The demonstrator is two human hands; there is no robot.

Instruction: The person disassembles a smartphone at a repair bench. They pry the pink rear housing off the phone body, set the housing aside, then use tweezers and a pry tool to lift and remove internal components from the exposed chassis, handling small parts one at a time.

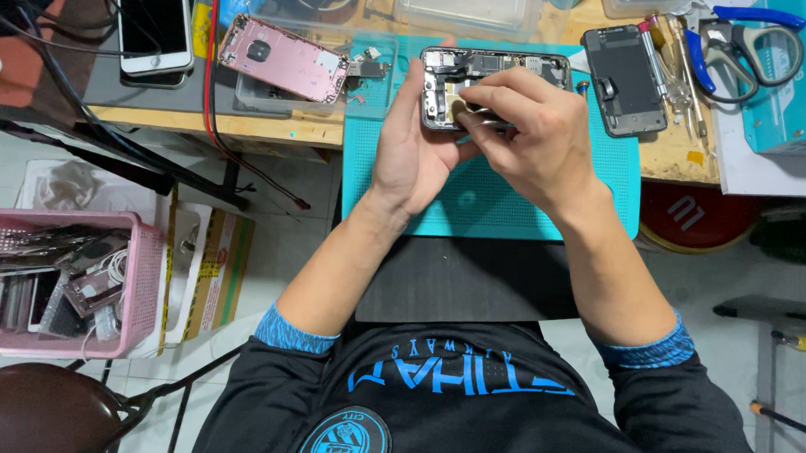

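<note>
A person's left hand (412, 154) is gripping an opened phone (491, 76) over a teal mat (476, 203) while the right hand (529, 137) is pressing tweezers (480, 119) inside; a pink phone shell (283, 58) is lying at ten o'clock.

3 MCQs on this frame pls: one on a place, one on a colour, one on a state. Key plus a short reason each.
1. Where does the pink phone back housing lie?
A. On the teal mat
B. On a clear tray, to the left of the opened phone
C. In the pink basket

2. What colour is the work mat under the hands?
A. Teal
B. Red
C. White

3. What state is the phone held in the left hand in?
A. Opened, insides showing
B. Closed, screen lit
C. Wrapped in a box

Key:
1 B: the pink phone back housing rests on a clear tray left of the opened phone.
2 A: the work mat is teal.
3 A: the left hand cradles the opened phone with its insides bare, while the right hand works at it with its fingertips.
</note>
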